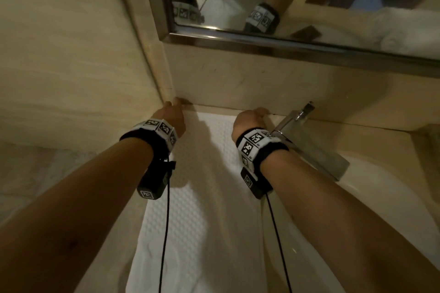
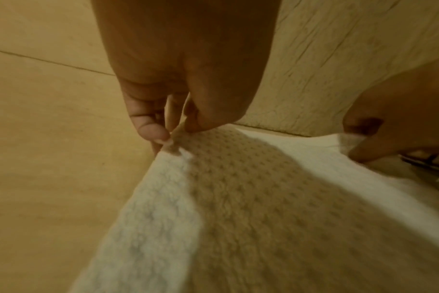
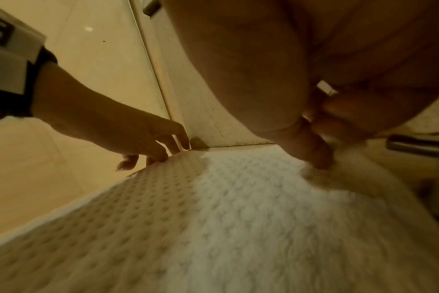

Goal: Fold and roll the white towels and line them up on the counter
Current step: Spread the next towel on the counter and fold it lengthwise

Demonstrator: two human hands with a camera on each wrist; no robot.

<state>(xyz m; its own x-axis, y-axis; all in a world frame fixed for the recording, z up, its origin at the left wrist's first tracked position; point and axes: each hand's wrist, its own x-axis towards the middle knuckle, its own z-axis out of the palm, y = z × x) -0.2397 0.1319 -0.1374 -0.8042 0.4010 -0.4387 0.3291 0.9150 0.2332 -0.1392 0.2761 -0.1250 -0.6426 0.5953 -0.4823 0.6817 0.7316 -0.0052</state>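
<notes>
A white waffle-textured towel (image 1: 202, 197) lies as a long strip on the beige counter (image 1: 114, 233), running from the near edge to the back wall. My left hand (image 1: 170, 116) pinches its far left corner (image 2: 173, 142) against the wall corner. My right hand (image 1: 250, 119) holds the far right corner (image 3: 321, 168), with curled fingers pinching the cloth. Both hands are at the towel's far edge, about a towel-width apart. The same towel fills the lower part of both wrist views (image 2: 238, 218) (image 3: 213, 218).
A chrome faucet (image 1: 307, 140) stands just right of my right hand, over a white sink basin (image 1: 381, 209). A framed mirror (image 1: 285, 7) hangs above the back wall and reflects rolled white towels (image 1: 392, 38). A tiled wall (image 1: 59, 54) closes the left side.
</notes>
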